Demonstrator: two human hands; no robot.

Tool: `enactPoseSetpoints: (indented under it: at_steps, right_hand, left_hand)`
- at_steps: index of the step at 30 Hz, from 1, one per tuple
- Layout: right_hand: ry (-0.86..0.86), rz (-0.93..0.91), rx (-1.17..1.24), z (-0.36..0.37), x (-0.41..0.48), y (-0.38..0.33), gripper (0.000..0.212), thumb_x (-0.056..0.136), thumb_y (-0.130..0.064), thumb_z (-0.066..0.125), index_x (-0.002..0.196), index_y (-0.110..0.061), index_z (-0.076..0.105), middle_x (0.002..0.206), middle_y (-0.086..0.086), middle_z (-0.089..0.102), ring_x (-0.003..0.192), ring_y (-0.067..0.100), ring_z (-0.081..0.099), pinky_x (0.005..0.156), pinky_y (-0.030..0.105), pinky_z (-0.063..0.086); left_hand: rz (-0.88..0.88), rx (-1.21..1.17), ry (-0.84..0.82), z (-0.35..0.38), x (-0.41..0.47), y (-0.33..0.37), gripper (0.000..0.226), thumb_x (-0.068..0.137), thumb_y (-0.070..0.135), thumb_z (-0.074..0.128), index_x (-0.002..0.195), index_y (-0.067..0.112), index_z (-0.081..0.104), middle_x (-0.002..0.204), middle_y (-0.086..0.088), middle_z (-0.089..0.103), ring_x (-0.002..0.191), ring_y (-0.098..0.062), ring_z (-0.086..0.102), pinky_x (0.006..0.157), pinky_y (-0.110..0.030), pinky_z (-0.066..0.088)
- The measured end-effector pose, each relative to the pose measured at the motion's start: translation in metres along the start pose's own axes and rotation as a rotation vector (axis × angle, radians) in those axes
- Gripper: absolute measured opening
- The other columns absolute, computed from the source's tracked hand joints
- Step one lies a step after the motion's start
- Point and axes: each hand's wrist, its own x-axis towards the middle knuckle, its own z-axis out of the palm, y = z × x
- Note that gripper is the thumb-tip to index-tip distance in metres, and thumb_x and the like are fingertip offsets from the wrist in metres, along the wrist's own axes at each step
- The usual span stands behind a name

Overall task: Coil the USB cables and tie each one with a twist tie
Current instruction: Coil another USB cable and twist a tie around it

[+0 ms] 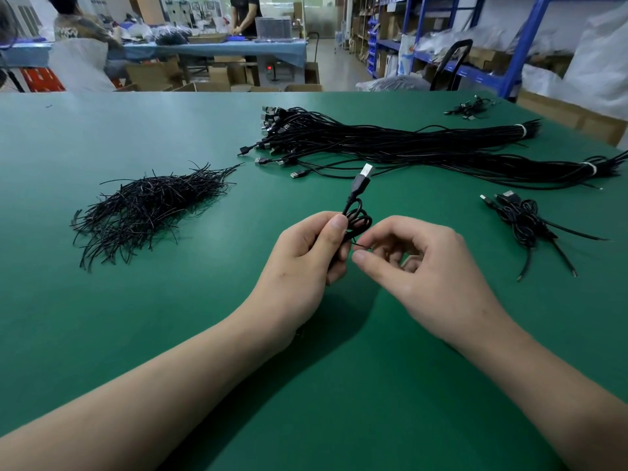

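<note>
My left hand (306,253) grips a coiled black USB cable (356,212) above the green table (204,317); its silver plug stands up past my thumb. My right hand (414,263) is just right of the coil, fingers curled, its thumb and forefinger pinching a thin black twist tie end (360,245) that sticks out from the coil. A heap of black twist ties (142,209) lies to the left. Long bundles of uncoiled USB cables (390,147) stretch across the far right of the table. Coiled, tied cables (523,222) lie at the right.
A small cluster of cable pieces (470,108) lies at the far right corner. Beyond the table's far edge are cardboard boxes, blue shelving (516,45), and people working at another table (217,45).
</note>
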Motion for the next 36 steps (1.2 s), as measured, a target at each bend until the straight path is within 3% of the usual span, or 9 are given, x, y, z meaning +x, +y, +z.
enactPoseSetpoints:
  at_steps: [2,6,11,17,23,26,28,32,36]
  right_hand:
    - [-0.003,0.049,0.082,0.0,0.001,0.001,0.006,0.085,-0.021,0.079,0.081,-0.022,0.074,0.07,-0.006,0.067,0.063,0.013,0.055,0.059,0.015,0.041]
    - [-0.167,0.347,0.57,-0.005,0.005,0.004,0.021,0.083,-0.03,0.063,0.085,-0.017,0.079,0.072,-0.001,0.064,0.056,0.01,0.047,0.047,0.021,0.034]
    - [-0.28,0.441,0.718,-0.009,0.008,0.009,0.013,0.085,-0.03,0.067,0.079,-0.021,0.076,0.071,-0.001,0.059,0.054,0.009,0.044,0.044,0.021,0.03]
    - [-0.392,0.452,0.798,-0.013,0.009,0.013,0.013,0.084,-0.027,0.074,0.089,-0.015,0.072,0.073,-0.001,0.057,0.052,0.006,0.039,0.043,0.018,0.029]
    - [-0.441,0.464,0.789,-0.014,0.008,0.012,0.012,0.084,-0.025,0.074,0.078,-0.018,0.068,0.068,-0.004,0.048,0.051,0.005,0.033,0.042,0.016,0.024]
    - [-0.385,0.48,0.74,-0.012,0.009,0.012,0.018,0.082,-0.024,0.069,0.072,-0.014,0.057,0.063,-0.005,0.039,0.05,0.006,0.029,0.042,0.018,0.021]
    - [-0.366,0.469,0.697,-0.011,0.009,0.011,0.017,0.081,-0.023,0.064,0.087,-0.008,0.057,0.064,-0.005,0.032,0.05,0.006,0.026,0.042,0.019,0.02]
    - [-0.382,0.439,0.572,-0.011,0.01,0.012,0.043,0.081,-0.024,0.058,0.102,0.013,0.056,0.063,-0.006,0.031,0.05,0.006,0.026,0.041,0.018,0.021]
    - [-0.371,0.41,0.527,-0.013,0.011,0.012,0.044,0.082,-0.025,0.06,0.108,0.011,0.056,0.063,-0.006,0.035,0.052,0.007,0.028,0.041,0.017,0.024]
  left_hand:
    - [-0.01,-0.034,-0.006,0.001,0.0,0.0,0.033,0.109,0.022,0.041,0.09,0.014,0.067,0.069,0.002,0.044,0.054,-0.008,0.035,0.051,-0.014,0.031]
    - [-0.032,-0.081,-0.008,0.0,0.002,-0.001,0.035,0.109,0.024,0.041,0.103,-0.002,0.063,0.067,0.005,0.045,0.053,-0.007,0.035,0.051,-0.013,0.031]
    - [-0.026,-0.113,-0.095,0.0,0.001,0.001,0.042,0.109,0.024,0.039,0.102,-0.015,0.05,0.066,0.008,0.044,0.053,-0.006,0.035,0.051,-0.012,0.032]
    - [-0.04,-0.097,-0.133,-0.001,0.0,0.004,0.041,0.108,0.024,0.039,0.11,-0.014,0.055,0.066,0.005,0.043,0.055,-0.005,0.035,0.051,-0.011,0.034]
    - [0.0,0.022,-0.175,-0.002,-0.001,0.005,0.041,0.109,0.021,0.037,0.113,-0.016,0.055,0.066,0.007,0.043,0.054,-0.008,0.036,0.051,-0.015,0.032]
    - [0.012,0.041,-0.194,-0.001,-0.002,0.004,0.038,0.11,0.021,0.036,0.096,-0.009,0.056,0.068,0.006,0.042,0.055,-0.009,0.036,0.053,-0.017,0.032]
    - [0.004,0.008,-0.212,0.0,-0.002,0.004,0.038,0.109,0.024,0.038,0.084,-0.003,0.05,0.069,0.004,0.041,0.056,-0.008,0.035,0.054,-0.016,0.031]
    - [-0.045,-0.132,-0.221,0.0,0.0,0.0,0.04,0.105,0.031,0.042,0.084,-0.004,0.05,0.07,0.003,0.041,0.055,-0.008,0.034,0.054,-0.014,0.031]
    - [-0.09,-0.277,-0.24,-0.002,0.001,0.0,0.03,0.103,0.032,0.044,0.09,0.01,0.062,0.068,0.006,0.043,0.054,-0.006,0.033,0.053,-0.014,0.031]
